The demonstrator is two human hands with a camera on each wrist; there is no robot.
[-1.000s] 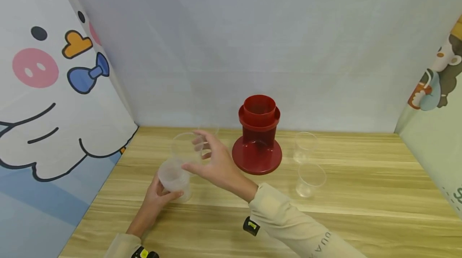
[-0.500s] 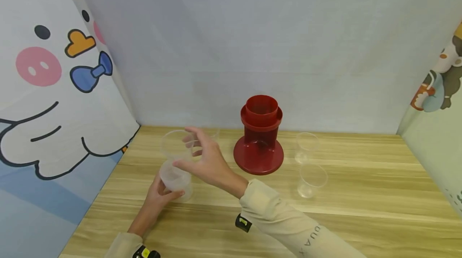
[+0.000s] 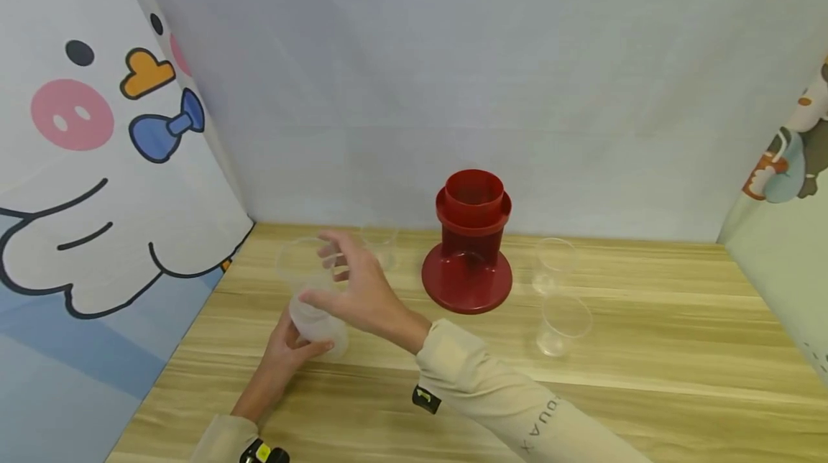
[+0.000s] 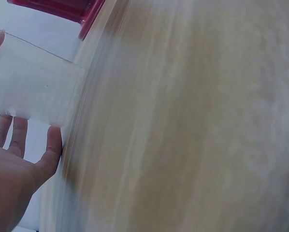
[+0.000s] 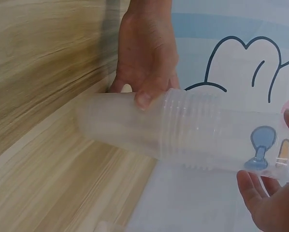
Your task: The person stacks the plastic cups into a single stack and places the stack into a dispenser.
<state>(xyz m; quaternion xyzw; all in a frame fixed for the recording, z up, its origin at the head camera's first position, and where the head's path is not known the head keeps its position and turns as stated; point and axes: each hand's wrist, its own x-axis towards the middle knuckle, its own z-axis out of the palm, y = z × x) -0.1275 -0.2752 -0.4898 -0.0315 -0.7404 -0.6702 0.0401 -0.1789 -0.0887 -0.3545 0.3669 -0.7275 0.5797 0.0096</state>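
In the head view, a stack of nested clear plastic cups (image 3: pixel 321 330) stands on the table at the left. My left hand (image 3: pixel 282 350) grips this stack, fingers and thumb on opposite sides. The left wrist view shows the same hand (image 4: pixel 19 166) around the stack's wall (image 4: pixel 36 82), close to the tabletop. Over the stack, my right hand (image 3: pixel 362 290) holds a single clear cup (image 3: pixel 300 262) between fingers and thumb. In the right wrist view that cup (image 5: pixel 238 133) lines up with the stack, its lower end at the gathered rims (image 5: pixel 188 125).
A red holder with a round base (image 3: pixel 467 283) stands at the back middle of the wooden table (image 3: pixel 621 398). Two separate clear cups, a rear one (image 3: pixel 553 265) and a front one (image 3: pixel 564 323), stand to its right. Another clear cup (image 3: pixel 382 247) is behind my right hand.
My right hand has moved left with its cup, over the stack. My left hand stays on the stack. The head view has shifted slightly.
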